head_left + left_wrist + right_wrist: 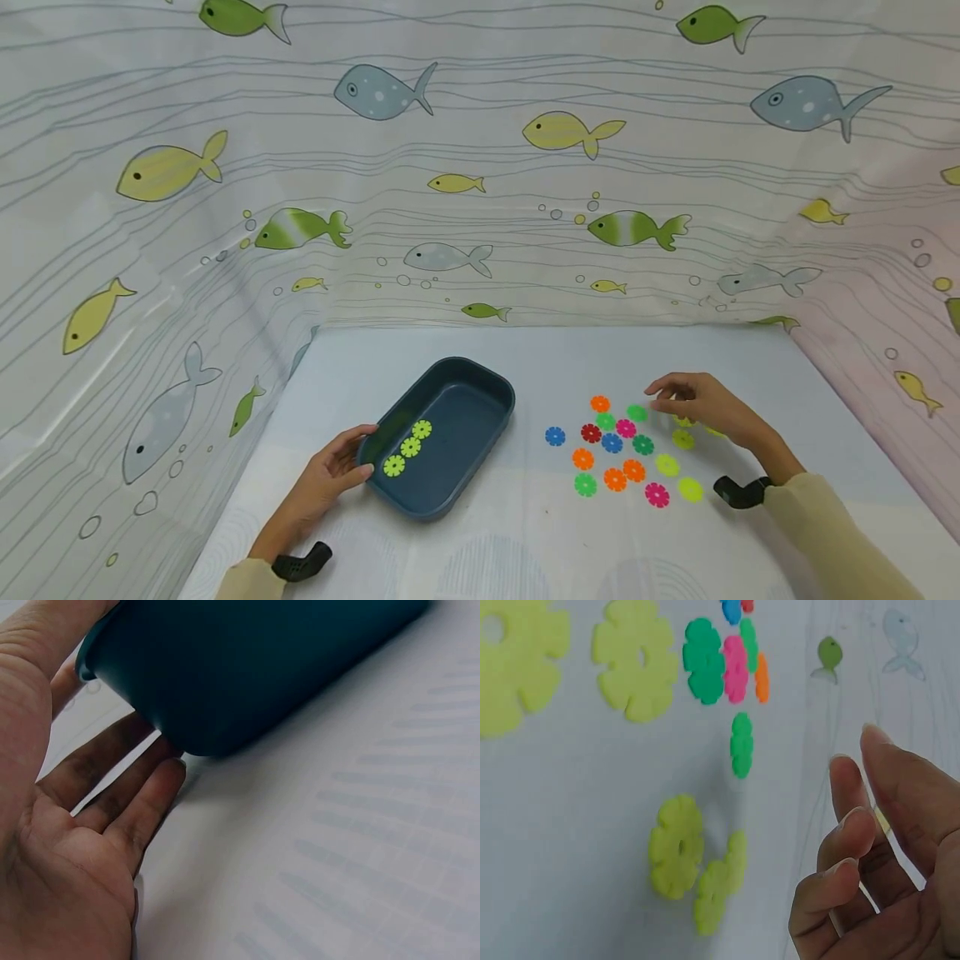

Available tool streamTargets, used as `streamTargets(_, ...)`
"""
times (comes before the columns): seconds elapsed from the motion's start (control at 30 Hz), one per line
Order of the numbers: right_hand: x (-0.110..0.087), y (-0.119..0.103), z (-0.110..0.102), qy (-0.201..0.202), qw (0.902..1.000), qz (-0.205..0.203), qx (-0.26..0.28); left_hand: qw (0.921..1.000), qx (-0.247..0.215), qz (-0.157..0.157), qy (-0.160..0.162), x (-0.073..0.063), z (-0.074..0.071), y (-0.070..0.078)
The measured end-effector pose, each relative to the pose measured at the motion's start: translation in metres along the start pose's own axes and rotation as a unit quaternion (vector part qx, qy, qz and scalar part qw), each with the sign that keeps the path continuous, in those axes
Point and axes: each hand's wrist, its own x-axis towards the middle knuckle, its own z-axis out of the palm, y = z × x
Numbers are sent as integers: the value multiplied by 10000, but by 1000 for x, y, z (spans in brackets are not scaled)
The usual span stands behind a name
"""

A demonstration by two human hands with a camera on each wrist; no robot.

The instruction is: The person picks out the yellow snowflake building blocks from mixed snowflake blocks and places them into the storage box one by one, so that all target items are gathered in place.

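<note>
A dark blue rectangular plastic basin (468,437) stands on the left half of the table, set at a slant. My left hand (318,483) holds its near left end, thumb at the rim and fingers against the outer wall; the left wrist view shows fingertips low on the basin (225,675). Inside it, three yellow-green flower-shaped discs (410,447) lie in a row. Over the right edge of the scattered discs hovers my right hand (705,407), fingers loosely bent. Nothing shows between those fingers in the right wrist view, where yellow discs (676,847) lie beside the hand.
Between basin and right hand lie several flat discs: orange (615,479), blue (555,436), pink (657,495), green (585,484), dark red (591,432) and yellow (690,489). A fish-patterned sheet (510,183) walls the white table (517,533) at back and sides.
</note>
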Motion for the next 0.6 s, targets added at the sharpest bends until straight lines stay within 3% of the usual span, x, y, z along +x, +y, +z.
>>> streamTargets(0.33, -25, 38, -20, 525, 9982, 282, -99, 9999, 84, -101, 89, -1, 0, 2)
streamTargets(0.6, -43, 69, -39, 883, 9931, 564, -533, 9999, 73, -59, 41, 0, 0, 2)
